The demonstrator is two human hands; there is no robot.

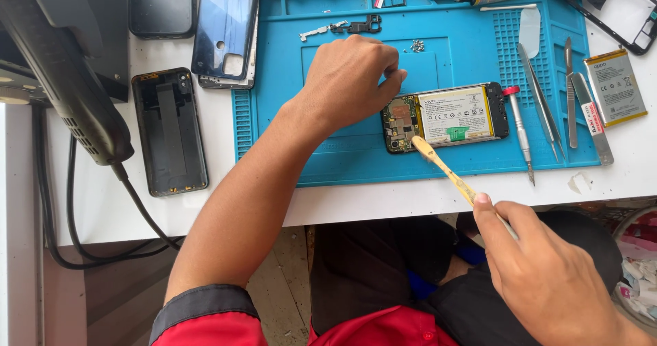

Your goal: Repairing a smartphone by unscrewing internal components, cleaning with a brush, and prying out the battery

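While the left hand rests curled on the blue silicone repair mat, its fingers folded loosely inward with the thumb and forefinger tip touching the top left corner of the opened smartphone with its back cover off, the right hand holds a pale yellow plastic-handled brush by its far end, the fingers wrapped closed around the handle and the forefinger laid along it. The phone lies flat near the middle of the mat, its white-labelled battery and the green circuit board at its left end exposed; the brush head sits at the lower left corner of the phone, right by the circuit board. The step in hand looks like brushing the board area clean while the other hand steadies the phone. A next stroke would seem to call for light pressure and a firm hold on the phone, so it does not slide on the mat. Just beside the phone on the right lie a red-capped silver screwdriver and metal tweezers; a small heap of tiny screws lies above it, and a loose gold-edged spare battery rests on the white table, off the mat's right edge. A black phone back cover lies well apart to the left.
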